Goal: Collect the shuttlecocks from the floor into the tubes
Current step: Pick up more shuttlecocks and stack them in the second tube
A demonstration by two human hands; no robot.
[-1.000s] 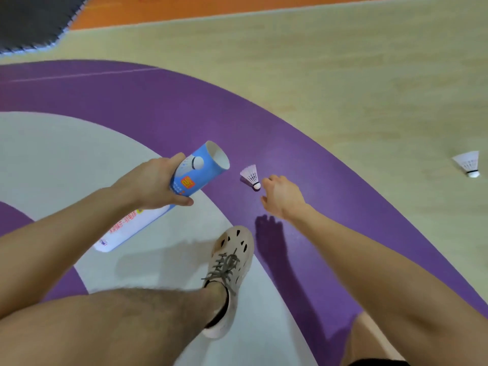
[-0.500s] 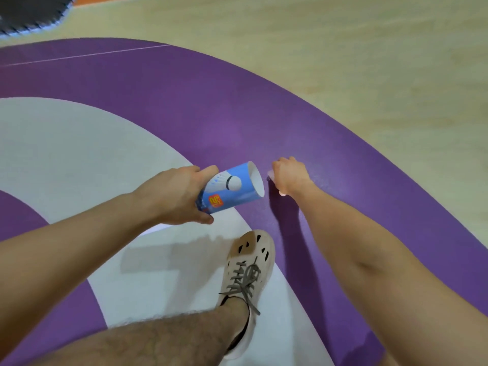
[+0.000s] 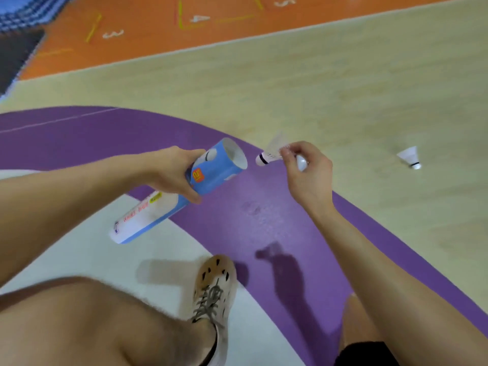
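The tube (image 3: 184, 188) sat slanted in the left hand (image 3: 169, 173), open mouth at its far right end, closed end nearer and to the left. Just right of the tube's mouth, apart from it, the right hand (image 3: 306, 175) held a shuttlecock (image 3: 269, 154), cork towards the tube. Well right of the tube, a second shuttlecock (image 3: 409, 158) lay on the floor (image 3: 343, 88). A shoe (image 3: 214, 289) stood nearer than the tube.

Glossy printed cardboard tube (image 3: 182, 191), feathered shuttlecock (image 3: 270, 153)
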